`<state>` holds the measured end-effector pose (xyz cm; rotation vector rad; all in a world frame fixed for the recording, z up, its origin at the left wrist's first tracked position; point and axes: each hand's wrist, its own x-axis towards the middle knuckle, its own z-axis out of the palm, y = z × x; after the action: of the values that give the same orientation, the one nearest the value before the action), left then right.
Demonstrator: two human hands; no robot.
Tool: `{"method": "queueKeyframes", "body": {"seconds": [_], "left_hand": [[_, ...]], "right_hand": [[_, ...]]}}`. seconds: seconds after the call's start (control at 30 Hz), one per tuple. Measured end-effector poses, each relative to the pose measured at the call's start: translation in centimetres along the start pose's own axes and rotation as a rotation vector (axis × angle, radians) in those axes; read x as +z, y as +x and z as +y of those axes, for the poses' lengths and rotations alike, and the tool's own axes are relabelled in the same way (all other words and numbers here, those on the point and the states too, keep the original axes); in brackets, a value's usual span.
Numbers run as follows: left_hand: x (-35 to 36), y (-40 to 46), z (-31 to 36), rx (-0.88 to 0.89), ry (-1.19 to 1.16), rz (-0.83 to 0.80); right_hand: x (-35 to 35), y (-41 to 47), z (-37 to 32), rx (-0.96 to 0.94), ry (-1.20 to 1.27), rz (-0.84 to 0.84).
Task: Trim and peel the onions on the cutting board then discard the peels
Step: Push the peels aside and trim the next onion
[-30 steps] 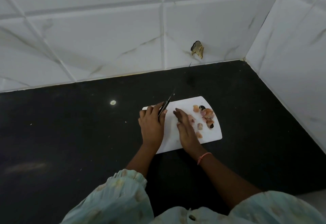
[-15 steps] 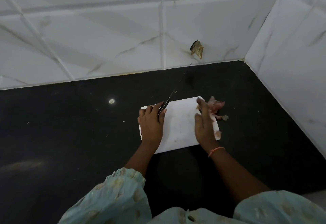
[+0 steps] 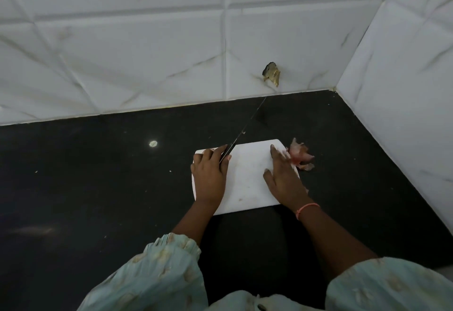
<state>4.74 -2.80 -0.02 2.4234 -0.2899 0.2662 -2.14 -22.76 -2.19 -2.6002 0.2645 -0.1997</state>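
Head view: peels off the board's right edge

Head camera looks down on my white cutting board [image 3: 247,176], a smooth rounded-corner rectangle lying flat on the glossy black counter [image 3: 98,188], its long axis running left to right. My left hand [image 3: 209,178] grips the knife [image 3: 241,134] by the handle at the board's top-left corner; the thin dark blade points up and to the right, toward the white marbled wall tiles [image 3: 122,65], tip almost at the wall's foot. My right hand [image 3: 284,178] lies flat on the board's right side, fingers straight and relaxed, holding nothing. The onion peels [image 3: 300,157], a papery, crumpled pink heap, sit on the counter just off the board's top-right corner, beside my fingertips. A second ago those scraps were scattered over the board's right half; now the board's surface is swept bare and my right hand has slid across to the edge. An orange band [image 3: 307,209] circles my right wrist.
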Motion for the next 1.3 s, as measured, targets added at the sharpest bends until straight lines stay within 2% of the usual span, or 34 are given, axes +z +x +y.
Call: {"method": "queueKeyframes", "body": {"seconds": [0.1,0.23,0.4,0.47,0.53,0.6,0.63,0.77,0.83,1.0,1.1,1.3], "left_hand": [[0.0,0.0,0.1,0.002,0.016,-0.01],[0.0,0.1,0.0,0.001,0.01,-0.015],[-0.1,0.3,0.2,-0.005,0.04,-0.027],[-0.1,0.3,0.2,-0.014,0.031,-0.027],[-0.1,0.3,0.2,-0.021,0.029,-0.022],[0.0,0.3,0.1,-0.014,0.034,-0.023],[0.0,0.3,0.2,-0.011,0.035,-0.027],[0.0,0.4,0.3,-0.011,0.036,-0.035],[0.0,0.4,0.2,-0.014,0.025,-0.039],[-0.1,0.4,0.4,-0.015,0.012,-0.046],[-0.1,0.4,0.4,-0.022,0.009,-0.054],[-0.2,0.3,0.5,-0.025,-0.001,-0.057]], "right_hand": [[-0.5,-0.4,1.1,-0.005,-0.089,0.1],[-2.6,-0.8,2.9,0.132,0.042,0.279],[-4.6,-1.0,2.1,0.082,0.11,0.482],[-4.1,-1.4,0.8,0.063,0.224,0.403],[-2.7,-2.3,-0.4,-0.005,0.302,0.144],[-1.1,-3.3,-0.4,-0.041,0.164,-0.046],[-0.5,-3.6,0.2,-0.041,0.063,-0.059],[-0.7,-3.7,2.7,0.107,-0.069,-0.023],[-1.4,-3.9,3.2,0.119,-0.096,-0.037],[-2.1,-5.1,1.9,-0.086,-0.212,-0.069],[-2.8,-5.6,2.8,-0.053,-0.217,-0.101],[-4.7,-5.9,6.8,0.129,-0.205,0.19]]}}
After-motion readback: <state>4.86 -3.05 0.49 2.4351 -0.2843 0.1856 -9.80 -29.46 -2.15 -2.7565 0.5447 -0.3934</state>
